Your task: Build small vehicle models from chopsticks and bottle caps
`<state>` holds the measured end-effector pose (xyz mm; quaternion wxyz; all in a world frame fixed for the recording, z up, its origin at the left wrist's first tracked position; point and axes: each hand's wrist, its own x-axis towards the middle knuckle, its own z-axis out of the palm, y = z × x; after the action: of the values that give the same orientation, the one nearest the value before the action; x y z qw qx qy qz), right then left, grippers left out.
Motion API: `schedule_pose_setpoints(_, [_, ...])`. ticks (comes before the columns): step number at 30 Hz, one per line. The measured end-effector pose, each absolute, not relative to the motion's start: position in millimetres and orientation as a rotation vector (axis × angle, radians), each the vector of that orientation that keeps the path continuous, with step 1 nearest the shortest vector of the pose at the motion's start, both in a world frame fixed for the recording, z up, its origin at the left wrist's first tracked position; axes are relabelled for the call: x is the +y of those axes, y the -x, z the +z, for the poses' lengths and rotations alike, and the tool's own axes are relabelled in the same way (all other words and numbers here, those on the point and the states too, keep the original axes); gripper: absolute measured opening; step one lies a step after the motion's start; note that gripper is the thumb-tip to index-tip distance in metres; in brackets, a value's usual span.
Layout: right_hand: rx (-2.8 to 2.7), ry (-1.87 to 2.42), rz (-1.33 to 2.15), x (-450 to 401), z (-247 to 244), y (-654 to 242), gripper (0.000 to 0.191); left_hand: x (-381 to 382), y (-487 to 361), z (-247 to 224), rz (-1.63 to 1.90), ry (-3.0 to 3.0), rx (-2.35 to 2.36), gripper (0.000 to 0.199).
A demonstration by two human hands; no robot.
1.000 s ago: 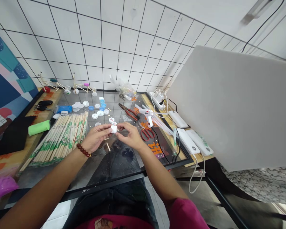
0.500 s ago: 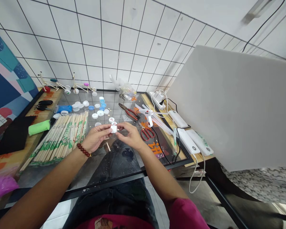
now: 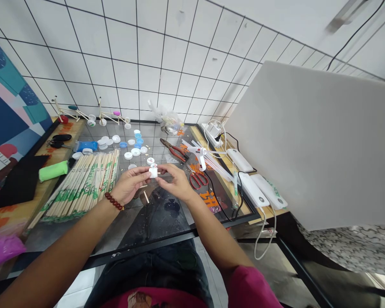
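Note:
Over the dark glass tabletop, my left hand [image 3: 130, 184] pinches a small white capped piece [image 3: 153, 172] between thumb and fingers. My right hand [image 3: 175, 182] meets it from the other side, its fingers closed round a short wooden stick [image 3: 158, 173] that juts from the piece. Two white caps [image 3: 150, 161] with printed tops lie just beyond my fingertips. Below my hands a cut stick [image 3: 146, 196] rests on the glass. More white and blue bottle caps [image 3: 135, 152] are scattered behind my left hand.
Wrapped chopsticks [image 3: 83, 184] lie left, beside a green packet [image 3: 53, 171]. Pliers [image 3: 173, 149], red scissors [image 3: 198, 180] and a white glue gun [image 3: 200, 156] are right. Stick models [image 3: 107, 114] stand at the back. White power banks [image 3: 253, 189] and cables line the right edge.

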<state>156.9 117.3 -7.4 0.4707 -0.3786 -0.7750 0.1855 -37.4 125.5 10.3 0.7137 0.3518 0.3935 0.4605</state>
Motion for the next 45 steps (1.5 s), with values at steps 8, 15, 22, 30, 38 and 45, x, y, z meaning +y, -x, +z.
schedule_pose_setpoints(8, [-1.826, 0.920, 0.467, 119, -11, -160, 0.013, 127, 37, 4, 1.075, -0.764, 0.912, 0.045])
schedule_pose_setpoints(15, [-1.771, 1.057, 0.529, 121, -12, -160, 0.012, 128, 37, 3, 1.101, -0.780, 0.900, 0.044])
schedule_pose_setpoints(22, [-1.773, 1.041, 0.490, 120, -11, -161, 0.012, 128, 37, -1, 1.188, -0.960, 0.984, 0.044])
schedule_pose_setpoints(30, [-1.782, 0.974, 0.470, 120, -11, -161, 0.015, 130, 37, -5, 1.191, -0.993, 1.024, 0.048])
schedule_pose_setpoints(38, [-1.846, 0.882, 0.503, 120, -12, -161, 0.053, 129, 36, -2, 1.185, -1.061, 1.066, 0.049])
schedule_pose_setpoints(45, [-1.837, 0.863, 0.571, 119, -11, -160, 0.032, 128, 36, -5, 1.172, -1.154, 1.021, 0.047])
